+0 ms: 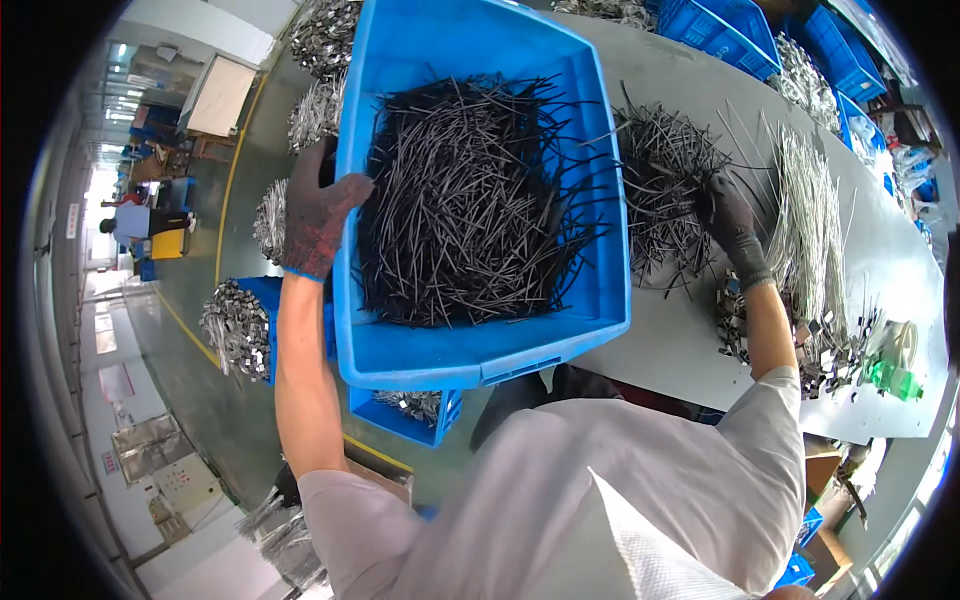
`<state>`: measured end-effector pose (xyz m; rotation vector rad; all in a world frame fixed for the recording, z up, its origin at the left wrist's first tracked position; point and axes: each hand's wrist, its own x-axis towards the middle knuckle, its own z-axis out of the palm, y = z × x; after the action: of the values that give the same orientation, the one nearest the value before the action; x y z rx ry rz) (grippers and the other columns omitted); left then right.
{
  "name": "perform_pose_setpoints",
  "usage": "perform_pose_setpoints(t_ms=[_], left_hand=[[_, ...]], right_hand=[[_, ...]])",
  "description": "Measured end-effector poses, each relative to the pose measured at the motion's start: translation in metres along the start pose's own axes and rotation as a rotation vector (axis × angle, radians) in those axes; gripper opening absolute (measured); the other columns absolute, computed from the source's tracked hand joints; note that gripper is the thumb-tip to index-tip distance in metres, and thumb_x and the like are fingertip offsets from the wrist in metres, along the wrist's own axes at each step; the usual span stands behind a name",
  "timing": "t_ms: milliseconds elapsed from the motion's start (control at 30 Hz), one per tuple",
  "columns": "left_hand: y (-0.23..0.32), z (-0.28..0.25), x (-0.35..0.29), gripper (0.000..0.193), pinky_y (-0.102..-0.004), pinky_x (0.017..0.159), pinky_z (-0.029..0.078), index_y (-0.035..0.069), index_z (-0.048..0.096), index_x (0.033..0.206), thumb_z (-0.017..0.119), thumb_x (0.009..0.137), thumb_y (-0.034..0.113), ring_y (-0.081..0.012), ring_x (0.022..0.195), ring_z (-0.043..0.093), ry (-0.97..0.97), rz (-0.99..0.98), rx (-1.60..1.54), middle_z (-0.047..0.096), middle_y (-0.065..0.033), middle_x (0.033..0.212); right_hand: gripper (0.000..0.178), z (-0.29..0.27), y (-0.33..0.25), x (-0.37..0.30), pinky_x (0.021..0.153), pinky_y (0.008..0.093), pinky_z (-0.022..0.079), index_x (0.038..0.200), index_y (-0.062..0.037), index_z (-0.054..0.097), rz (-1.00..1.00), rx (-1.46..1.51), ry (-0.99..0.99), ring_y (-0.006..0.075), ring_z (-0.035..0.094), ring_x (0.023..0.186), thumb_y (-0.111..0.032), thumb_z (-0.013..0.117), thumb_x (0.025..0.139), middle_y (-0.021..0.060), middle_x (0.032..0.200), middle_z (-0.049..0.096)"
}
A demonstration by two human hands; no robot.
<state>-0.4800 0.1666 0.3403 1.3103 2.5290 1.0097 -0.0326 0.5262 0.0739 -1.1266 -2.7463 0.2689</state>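
Note:
My left hand (318,215), in a dark glove with reddish patches, grips the left wall of a blue plastic bin (480,365), its thumb hooked over the rim. The bin is tilted toward me, partly over the table's left edge. A heap of short thin black tubes (460,200) lies inside it, some poking past the right rim. Right beside the bin, a loose pile of similar black tubes (665,190) rests on the table. At that pile's right edge is my gloved right hand (732,215), fingers curled in among the strands and partly lost against them.
Long pale wire bundles (805,220) with metallic ends lie on the grey table (640,335), right of my right hand. A green and clear item (895,375) sits farther right. Blue crates (720,35) line the far side. Crates of parts (240,325) stand on the floor at left; a person (130,222) is in the distance.

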Motion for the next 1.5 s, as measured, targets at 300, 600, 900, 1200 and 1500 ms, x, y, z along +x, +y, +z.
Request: perform_pose_setpoints(t_ms=[300, 600, 900, 1200, 1500], left_hand=[[-0.011, -0.008, -0.001, 0.065, -0.0385, 0.093, 0.05, -0.005, 0.058, 0.129, 0.083, 0.076, 0.023, -0.0249, 0.107, 0.062, -0.076, 0.055, 0.002, 0.062, -0.0167, 0.119], [-0.129, -0.018, -0.106, 0.06, -0.0398, 0.077, 0.057, 0.001, 0.06, 0.13, 0.072, 0.073, 0.01, -0.0234, 0.088, 0.068, -0.064, -0.538, -0.691, 0.069, -0.0135, 0.108], [-0.213, 0.064, -0.293, 0.034, -0.0407, 0.097, 0.049, 0.008, 0.072, 0.114, 0.069, 0.091, 0.033, -0.0208, 0.1, 0.064, 0.128, -0.672, -0.627, 0.071, -0.0068, 0.107], [-0.276, -0.058, -0.43, 0.057, -0.0389, 0.063, 0.055, -0.001, 0.066, 0.117, 0.077, 0.064, 0.015, -0.0257, 0.069, 0.068, 0.434, -0.789, -0.893, 0.07, -0.0152, 0.082], [-0.382, -0.156, -0.675, 0.058, -0.041, 0.082, 0.057, -0.002, 0.062, 0.128, 0.07, 0.072, 0.01, -0.0232, 0.095, 0.068, 0.739, -1.101, -0.835, 0.072, -0.0173, 0.105]], right_hand=[[0.057, -0.05, -0.098, -0.046, 0.084, 0.041, 0.056, 0.137, -0.004, 0.055, 0.206, 0.526, -0.158, 0.0292, 0.07, 0.099, -0.029, 0.074, 0.09, 0.0212, 0.119, 0.068], [0.051, -0.041, -0.213, -0.066, 0.086, 0.0365, 0.054, 0.119, 0.0032, 0.066, 0.401, 1.278, -0.456, 0.0229, 0.069, 0.094, -0.033, 0.076, 0.085, 0.0176, 0.104, 0.073], [0.043, -0.06, -0.274, -0.083, 0.083, 0.0389, 0.052, 0.115, 0.001, 0.069, 0.099, 0.919, -0.25, 0.0229, 0.066, 0.088, -0.029, 0.07, 0.085, 0.0129, 0.098, 0.072], [0.04, -0.053, -0.405, -0.08, 0.082, 0.037, 0.05, 0.114, 0.0057, 0.068, -0.329, 0.557, -0.344, 0.0217, 0.062, 0.087, -0.022, 0.061, 0.086, 0.0083, 0.1, 0.07], [0.045, -0.003, -0.723, -0.19, 0.076, 0.0314, 0.05, 0.116, 0.0032, 0.065, -0.316, 0.598, -0.723, 0.016, 0.059, 0.083, -0.014, 0.063, 0.075, 0.0049, 0.094, 0.067]])
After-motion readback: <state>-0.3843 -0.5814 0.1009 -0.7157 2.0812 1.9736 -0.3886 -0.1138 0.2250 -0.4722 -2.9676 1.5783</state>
